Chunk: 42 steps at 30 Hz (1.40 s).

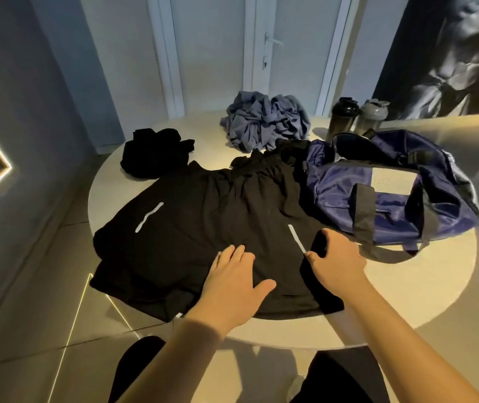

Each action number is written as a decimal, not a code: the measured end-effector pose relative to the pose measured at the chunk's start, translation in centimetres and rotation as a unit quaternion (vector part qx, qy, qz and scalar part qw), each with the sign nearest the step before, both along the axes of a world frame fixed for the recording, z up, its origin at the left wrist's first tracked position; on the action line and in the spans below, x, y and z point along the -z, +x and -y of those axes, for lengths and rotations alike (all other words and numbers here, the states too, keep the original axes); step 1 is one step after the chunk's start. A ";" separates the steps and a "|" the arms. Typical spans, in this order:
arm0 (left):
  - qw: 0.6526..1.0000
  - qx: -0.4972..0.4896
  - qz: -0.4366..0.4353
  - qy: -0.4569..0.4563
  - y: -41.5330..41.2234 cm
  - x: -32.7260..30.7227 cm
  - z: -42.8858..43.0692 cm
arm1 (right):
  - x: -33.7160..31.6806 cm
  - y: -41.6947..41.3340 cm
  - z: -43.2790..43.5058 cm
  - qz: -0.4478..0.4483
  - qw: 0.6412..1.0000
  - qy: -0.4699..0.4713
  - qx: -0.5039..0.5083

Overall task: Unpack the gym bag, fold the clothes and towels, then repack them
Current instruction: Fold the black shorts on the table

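Black fabric shorts (203, 222) lie under the left hand (237, 282), pressed with straight fingers. Right hand (335, 257) grips their edge; pale round tabletop (407, 289) shows to its right.

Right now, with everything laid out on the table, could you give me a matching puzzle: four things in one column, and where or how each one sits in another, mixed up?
Things: 1 black shorts; 2 grey cloth; 3 blue bag; 4 dark bottle.
States: a crumpled in a heap at the far side; b spread out flat at the near edge; c standing upright behind the bag; d slumped at the right.
Pairs: 1-b, 2-a, 3-d, 4-c.
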<state>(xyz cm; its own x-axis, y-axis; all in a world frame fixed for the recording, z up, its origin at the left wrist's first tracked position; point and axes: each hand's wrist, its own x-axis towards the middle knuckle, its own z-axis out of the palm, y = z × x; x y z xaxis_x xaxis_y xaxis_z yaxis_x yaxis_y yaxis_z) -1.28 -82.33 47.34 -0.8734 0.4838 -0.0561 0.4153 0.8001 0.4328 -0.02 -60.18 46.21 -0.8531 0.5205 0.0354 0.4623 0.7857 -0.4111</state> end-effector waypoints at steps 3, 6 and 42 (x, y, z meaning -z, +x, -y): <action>0.999 0.023 -0.015 -0.029 0.5 1.0 -0.8 | -0.6 0.6 -0.2 0.044 0.999 0.021 0.002; 0.995 0.020 -0.078 -0.053 0.9 1.3 -1.3 | -1.1 0.8 -0.7 0.052 0.998 0.010 -0.016; 0.928 -0.132 -0.016 0.347 -0.1 -1.4 -4.4 | -6.4 -2.6 1.9 0.001 0.772 -0.629 -0.091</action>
